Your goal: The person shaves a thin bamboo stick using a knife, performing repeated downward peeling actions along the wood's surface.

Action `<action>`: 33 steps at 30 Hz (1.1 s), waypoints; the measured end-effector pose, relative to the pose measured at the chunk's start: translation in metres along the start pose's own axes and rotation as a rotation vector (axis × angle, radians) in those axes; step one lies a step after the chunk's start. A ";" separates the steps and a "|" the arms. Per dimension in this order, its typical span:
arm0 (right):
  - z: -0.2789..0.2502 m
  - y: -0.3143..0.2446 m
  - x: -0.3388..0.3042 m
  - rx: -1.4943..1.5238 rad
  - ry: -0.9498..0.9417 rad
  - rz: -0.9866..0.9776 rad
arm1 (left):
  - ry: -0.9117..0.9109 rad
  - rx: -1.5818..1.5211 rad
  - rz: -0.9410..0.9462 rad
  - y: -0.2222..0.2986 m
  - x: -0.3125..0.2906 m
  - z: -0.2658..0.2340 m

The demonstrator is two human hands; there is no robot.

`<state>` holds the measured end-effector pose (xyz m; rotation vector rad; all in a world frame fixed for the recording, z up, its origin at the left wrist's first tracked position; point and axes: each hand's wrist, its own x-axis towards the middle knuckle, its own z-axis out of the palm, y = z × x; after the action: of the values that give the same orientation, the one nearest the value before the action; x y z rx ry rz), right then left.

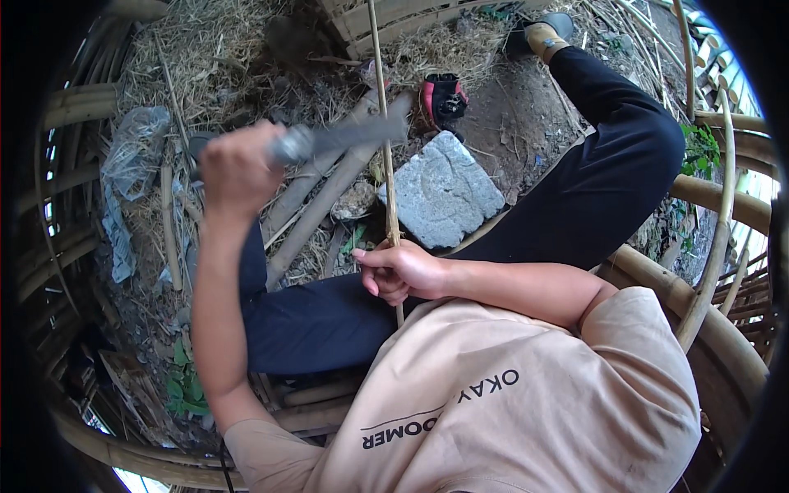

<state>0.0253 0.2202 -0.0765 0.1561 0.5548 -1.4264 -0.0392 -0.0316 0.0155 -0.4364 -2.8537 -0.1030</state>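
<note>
My left hand (pixel 240 168) is closed round the handle of a large knife (pixel 349 135) with a metal collar. The dark blade, smeared by motion, points right and crosses in front of a long thin bamboo stick (pixel 383 115); I cannot tell whether they touch. My right hand (pixel 404 269) grips that stick low down, above my lap. From there the stick runs up past the top edge, and its lower end reaches my beige shirt (pixel 509 394). Just beyond my right hand lies a grey stone block (pixel 444 193), between my legs.
A red and black glove-like item (pixel 445 99) lies beyond the block. Thick bamboo poles (pixel 333 193) rest on the straw-strewn ground to its left. Clear plastic bags (pixel 136 148) lie at far left. Bamboo rails (pixel 699 304) curve round both sides, and a slatted bamboo frame (pixel 403 20) stands at the top.
</note>
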 end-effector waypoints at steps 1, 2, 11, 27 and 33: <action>-0.001 0.000 0.002 -0.008 -0.020 0.000 | -0.087 -0.018 -0.040 0.012 -0.010 0.006; -0.001 0.003 0.006 -0.012 -0.042 0.003 | -0.113 -0.061 -0.012 0.020 -0.020 0.010; -0.002 0.006 0.006 0.005 -0.063 0.011 | -0.167 -0.113 0.120 0.028 -0.030 0.033; -0.006 -0.006 0.003 -0.017 -0.044 -0.067 | 0.146 -1.115 -0.811 0.027 -0.016 -0.022; -0.008 -0.029 -0.033 -0.037 0.200 -0.256 | 0.240 -1.777 -0.912 0.063 -0.042 -0.040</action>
<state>-0.0061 0.2489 -0.0618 0.2053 0.7869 -1.6587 0.0282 0.0126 0.0455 0.6261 -1.6629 -2.4908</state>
